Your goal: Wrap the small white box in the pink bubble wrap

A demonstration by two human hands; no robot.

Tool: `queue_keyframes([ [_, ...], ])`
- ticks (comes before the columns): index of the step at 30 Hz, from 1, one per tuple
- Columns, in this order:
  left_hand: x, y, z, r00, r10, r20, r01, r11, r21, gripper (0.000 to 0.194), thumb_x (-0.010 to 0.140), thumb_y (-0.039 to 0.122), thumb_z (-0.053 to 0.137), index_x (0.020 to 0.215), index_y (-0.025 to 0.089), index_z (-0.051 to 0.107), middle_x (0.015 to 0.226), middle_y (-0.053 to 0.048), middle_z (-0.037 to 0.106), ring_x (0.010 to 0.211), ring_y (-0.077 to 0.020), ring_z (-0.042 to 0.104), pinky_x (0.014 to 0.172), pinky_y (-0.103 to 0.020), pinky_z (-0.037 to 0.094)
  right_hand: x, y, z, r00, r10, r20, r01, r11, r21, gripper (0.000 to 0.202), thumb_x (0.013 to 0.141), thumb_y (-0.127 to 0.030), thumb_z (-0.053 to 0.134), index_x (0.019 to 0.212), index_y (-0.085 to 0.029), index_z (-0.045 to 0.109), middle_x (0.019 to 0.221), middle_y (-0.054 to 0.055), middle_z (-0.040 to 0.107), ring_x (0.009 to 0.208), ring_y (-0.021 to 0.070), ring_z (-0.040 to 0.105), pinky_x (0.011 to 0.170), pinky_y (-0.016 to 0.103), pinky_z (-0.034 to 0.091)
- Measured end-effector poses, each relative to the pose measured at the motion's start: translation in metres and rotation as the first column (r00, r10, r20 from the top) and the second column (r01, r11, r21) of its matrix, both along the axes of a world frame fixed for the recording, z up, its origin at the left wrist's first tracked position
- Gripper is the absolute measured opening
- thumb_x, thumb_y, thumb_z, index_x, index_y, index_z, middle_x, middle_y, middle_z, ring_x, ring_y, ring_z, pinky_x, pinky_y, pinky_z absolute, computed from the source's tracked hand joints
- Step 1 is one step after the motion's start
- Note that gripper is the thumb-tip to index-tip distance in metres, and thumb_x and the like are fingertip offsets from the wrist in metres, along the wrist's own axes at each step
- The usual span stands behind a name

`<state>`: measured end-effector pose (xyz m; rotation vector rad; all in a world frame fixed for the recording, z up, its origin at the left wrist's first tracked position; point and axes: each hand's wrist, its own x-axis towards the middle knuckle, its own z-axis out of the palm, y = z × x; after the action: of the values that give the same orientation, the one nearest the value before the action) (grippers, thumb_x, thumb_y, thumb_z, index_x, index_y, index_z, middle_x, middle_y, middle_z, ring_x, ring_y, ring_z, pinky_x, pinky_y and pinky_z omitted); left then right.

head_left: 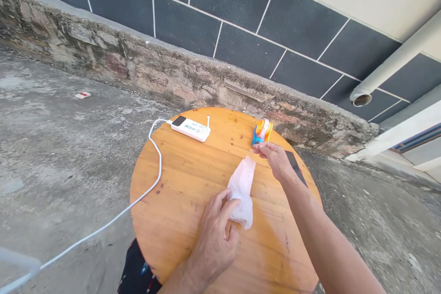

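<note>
A whitish, semi-clear bubble-wrap package (pixel 241 193), narrow at the far end and rounder at the near end, lies on the round wooden table (pixel 179 179). My left hand (pixel 217 234) rests beside it with fingers apart, two fingertips touching its left side. Beyond the package's narrow end, my right hand (pixel 274 157) is closed in a pinch on a faint clear strip that looks like tape. Right behind those fingers stands a blue and orange tape dispenser (pixel 262 131) with a roll in it. What is inside the package cannot be made out.
A white power bank (pixel 190 128) with a cable (pixel 160 165) running off the left edge lies at the back left. A dark phone (pixel 296 167) sits under my right forearm near the table's right edge. A stone ledge (pixel 165 76) and tiled wall stand behind.
</note>
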<state>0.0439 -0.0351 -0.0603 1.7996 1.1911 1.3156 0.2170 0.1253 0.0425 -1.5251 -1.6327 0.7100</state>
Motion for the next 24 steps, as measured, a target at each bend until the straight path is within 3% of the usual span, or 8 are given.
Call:
queue_keyframes([
  [4,0.001,0.0,-0.003,1.0,-0.005,0.026,0.005,1.0,0.002,0.069,0.058,-0.002,0.047,0.121,0.025,0.053,0.133,-0.011,0.045,0.122,-0.0289,0.047,0.1,-0.045,0.044,0.005,-0.014,0.007,0.988,-0.044,0.145,0.036,0.998,0.054,0.027,0.082,-0.043,0.044,0.083,-0.02,0.06,0.08,0.005,0.069,0.07,0.0182,0.064,0.064,0.029,0.045],
  [8,-0.003,-0.001,0.002,0.992,0.015,0.128,-0.014,1.0,-0.009,0.064,0.066,0.006,0.051,0.128,0.025,0.049,0.134,-0.01,0.047,0.125,-0.0296,0.045,0.104,-0.047,0.039,-0.009,-0.04,0.011,0.915,0.016,0.404,-0.028,0.999,0.022,0.029,0.08,-0.046,0.052,0.065,-0.021,0.058,0.057,0.0,0.061,0.054,0.0164,0.057,0.053,0.027,0.037],
  [11,-0.012,0.0,0.015,0.965,0.143,0.218,-0.115,0.984,-0.138,0.049,0.079,0.018,0.051,0.128,0.022,0.047,0.129,-0.011,0.053,0.12,-0.027,0.05,0.1,-0.045,0.043,-0.027,-0.05,0.007,0.815,0.015,0.58,-0.02,1.0,0.003,0.03,0.076,-0.045,0.06,0.057,-0.022,0.057,0.057,0.003,0.063,0.06,0.02,0.059,0.057,0.029,0.036],
  [14,-0.024,0.009,0.038,0.963,0.231,0.139,-0.195,0.952,-0.235,0.043,0.083,0.022,0.05,0.126,0.022,0.049,0.126,-0.01,0.056,0.114,-0.0252,0.054,0.087,-0.038,0.051,-0.041,-0.051,-0.001,0.725,0.012,0.689,0.002,1.0,-0.02,0.024,0.072,-0.042,0.065,0.061,-0.02,0.062,0.063,0.01,0.067,0.071,0.027,0.063,0.064,0.034,0.038],
  [17,-0.025,0.036,0.06,0.973,0.231,-0.03,-0.231,0.946,-0.226,0.045,0.082,0.015,0.047,0.127,0.021,0.049,0.128,-0.01,0.055,0.114,-0.0234,0.054,0.085,-0.034,0.05,-0.045,-0.05,-0.007,0.68,0.024,0.733,0.01,0.999,-0.042,0.019,0.072,-0.035,0.065,0.069,-0.016,0.066,0.074,0.018,0.07,0.078,0.0321,0.065,0.067,0.037,0.04],
  [19,-0.018,0.064,0.064,0.97,0.198,-0.138,-0.23,0.934,-0.273,0.042,0.084,0.016,0.049,0.126,0.018,0.05,0.124,-0.011,0.058,0.114,-0.0231,0.055,0.09,-0.036,0.047,-0.043,-0.05,-0.009,0.678,0.026,0.735,0.012,0.999,-0.047,0.013,0.072,-0.027,0.061,0.069,-0.015,0.066,0.075,0.019,0.07,0.078,0.0328,0.065,0.067,0.038,0.039],
  [24,0.013,0.13,0.046,0.973,0.063,-0.222,-0.149,0.906,-0.396,0.027,0.085,0.027,0.061,0.109,0.014,0.06,0.1,-0.008,0.066,0.09,-0.0197,0.064,0.081,-0.037,0.052,-0.027,-0.058,-0.01,0.756,0.005,0.654,0.01,1.0,-0.019,0.016,0.074,-0.018,0.051,0.059,-0.019,0.058,0.066,0.013,0.067,0.071,0.0276,0.063,0.061,0.033,0.035],
])
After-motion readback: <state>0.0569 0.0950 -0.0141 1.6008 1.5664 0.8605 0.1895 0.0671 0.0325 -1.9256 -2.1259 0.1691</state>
